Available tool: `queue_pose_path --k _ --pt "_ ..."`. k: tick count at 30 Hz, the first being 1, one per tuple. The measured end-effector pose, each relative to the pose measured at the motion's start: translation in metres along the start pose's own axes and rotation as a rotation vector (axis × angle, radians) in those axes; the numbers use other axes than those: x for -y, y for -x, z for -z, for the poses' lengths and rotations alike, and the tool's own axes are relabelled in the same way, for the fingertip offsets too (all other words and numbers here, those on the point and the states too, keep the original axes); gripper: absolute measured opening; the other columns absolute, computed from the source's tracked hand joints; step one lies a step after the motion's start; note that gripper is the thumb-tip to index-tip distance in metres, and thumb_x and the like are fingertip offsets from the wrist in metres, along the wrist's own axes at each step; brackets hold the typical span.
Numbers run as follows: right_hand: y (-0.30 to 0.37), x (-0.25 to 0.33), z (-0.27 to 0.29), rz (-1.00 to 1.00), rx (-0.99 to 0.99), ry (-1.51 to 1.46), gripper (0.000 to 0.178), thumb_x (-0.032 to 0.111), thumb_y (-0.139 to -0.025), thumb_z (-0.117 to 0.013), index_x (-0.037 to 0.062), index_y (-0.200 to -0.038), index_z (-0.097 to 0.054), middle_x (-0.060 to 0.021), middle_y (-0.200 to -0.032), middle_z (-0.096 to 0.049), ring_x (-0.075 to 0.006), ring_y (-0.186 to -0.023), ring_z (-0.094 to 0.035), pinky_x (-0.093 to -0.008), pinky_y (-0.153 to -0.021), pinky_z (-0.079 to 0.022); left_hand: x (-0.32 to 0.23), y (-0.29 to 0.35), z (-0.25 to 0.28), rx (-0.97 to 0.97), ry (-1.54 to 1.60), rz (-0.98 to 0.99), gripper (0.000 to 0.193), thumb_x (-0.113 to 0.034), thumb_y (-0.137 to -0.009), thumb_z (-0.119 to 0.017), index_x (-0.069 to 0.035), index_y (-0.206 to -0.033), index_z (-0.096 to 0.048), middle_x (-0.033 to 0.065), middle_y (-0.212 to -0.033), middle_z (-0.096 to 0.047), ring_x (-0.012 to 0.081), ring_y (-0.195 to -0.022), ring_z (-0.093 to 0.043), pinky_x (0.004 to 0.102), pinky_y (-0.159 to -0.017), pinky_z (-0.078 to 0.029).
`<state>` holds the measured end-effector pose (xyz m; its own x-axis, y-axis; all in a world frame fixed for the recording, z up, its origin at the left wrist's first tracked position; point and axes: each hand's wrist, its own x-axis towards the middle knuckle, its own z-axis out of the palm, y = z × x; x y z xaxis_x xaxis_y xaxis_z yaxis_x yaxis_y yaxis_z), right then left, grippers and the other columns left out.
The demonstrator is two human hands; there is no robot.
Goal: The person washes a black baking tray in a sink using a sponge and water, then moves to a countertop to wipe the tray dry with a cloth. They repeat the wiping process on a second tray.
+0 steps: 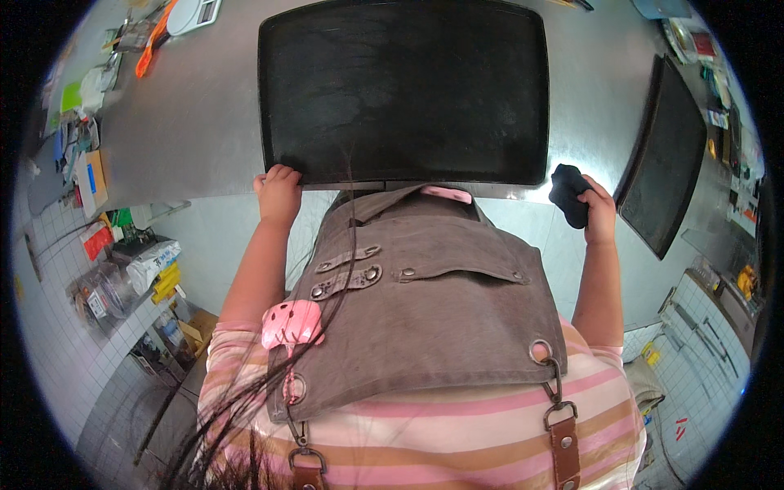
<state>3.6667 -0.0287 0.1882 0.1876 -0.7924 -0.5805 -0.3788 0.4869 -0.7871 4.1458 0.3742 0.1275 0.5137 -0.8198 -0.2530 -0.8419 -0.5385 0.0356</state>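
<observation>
Strands of dark hair (269,380) are hanging nearest the camera, crossing the grey-brown apron (441,306), and one thin strand is showing in front of the large black tray (404,94). That tray is lying flat on the metal table (184,122), straight ahead of the person, its near side running along the table's front edge.

At its near left corner the left hand (280,194) is touching the rim, fingers bending over it; the underside is hidden, so I cannot tell whether the thumb is pinching or the hand is only resting there. For steadiness, that corner is probably serving as a good anchor, provided the pressure is going down and not pulling the tray over the edge.

Just off the near right corner, the right hand (599,206) is closing its fingers around a bunched black cloth (569,196), apart from the tray. Gathering its loose folds into a flat, firm pad would likely be giving more even contact than a lump.

Farther right, a second dark tray (665,159) is lying apart, while a white scale (193,15) is sitting at the far left, well clear of both hands.
</observation>
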Motion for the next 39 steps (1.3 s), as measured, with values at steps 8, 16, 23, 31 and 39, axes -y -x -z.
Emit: queue_pose_path --k 8,16,23,31,39 --pt "-0.003 0.014 -0.008 -0.016 -0.007 -0.074 0.048 -0.004 -0.071 -0.053 -0.0071 -0.118 -0.065 -0.0098 -0.105 -0.068 -0.0197 -0.092 -0.062 -0.0274 -0.083 -0.049 -0.003 0.0 -0.011 -0.147 0.059 0.008 0.02 -0.005 -0.071 -0.064 -0.011 -0.089 -0.069 0.0036 -0.095 -0.067 0.0239 -0.106 -0.058 0.0444 -0.086 -0.037" --pt "-0.014 0.018 0.0 -0.011 0.007 -0.122 0.048 -0.004 -0.074 -0.054 -0.0067 -0.12 -0.063 -0.0127 -0.106 -0.067 -0.0224 -0.091 -0.064 -0.0306 -0.081 -0.052 -0.002 -0.004 -0.008 -0.002 0.002 0.081 0.015 -0.007 -0.076 -0.06 -0.013 -0.089 -0.066 0.0012 -0.096 -0.063 0.0216 -0.107 -0.056 0.0436 -0.09 -0.037" --pt "-0.013 0.033 -0.004 -0.006 0.05 -0.138 0.05 -0.003 -0.073 -0.052 -0.009 -0.122 -0.061 -0.0135 -0.107 -0.067 -0.0231 -0.092 -0.064 -0.0308 -0.083 -0.052 -0.008 0.004 -0.003 -0.052 0.017 0.108 0.02 -0.007 -0.074 -0.063 -0.013 -0.092 -0.067 0.0035 -0.099 -0.063 0.0251 -0.11 -0.055 0.0469 -0.089 -0.039" --pt "-0.031 0.027 -0.002 -0.031 0.051 -0.112 0.052 -0.001 -0.073 -0.051 -0.0075 -0.124 -0.061 -0.0146 -0.108 -0.067 -0.0243 -0.092 -0.065 -0.0321 -0.081 -0.054 -0.011 0.011 0.022 -0.066 0.158 0.162 0.022 -0.011 -0.075 -0.07 -0.012 -0.097 -0.067 0.0023 -0.108 -0.064 0.0262 -0.114 -0.053 0.0499 -0.093 -0.039" --pt "-0.031 0.038 -0.028 -0.05 0.217 -0.228 0.05 0.004 -0.078 -0.049 -0.0064 -0.126 -0.057 -0.0154 -0.105 -0.067 -0.0259 -0.086 -0.065 -0.0336 -0.073 -0.055 0.03 0.013 0.027 -0.263 0.574 0.569 0.016 -0.02 -0.085 -0.072 -0.005 -0.09 -0.071 0.0114 -0.084 -0.07 0.0291 -0.084 -0.066 0.0382 -0.072 -0.051"
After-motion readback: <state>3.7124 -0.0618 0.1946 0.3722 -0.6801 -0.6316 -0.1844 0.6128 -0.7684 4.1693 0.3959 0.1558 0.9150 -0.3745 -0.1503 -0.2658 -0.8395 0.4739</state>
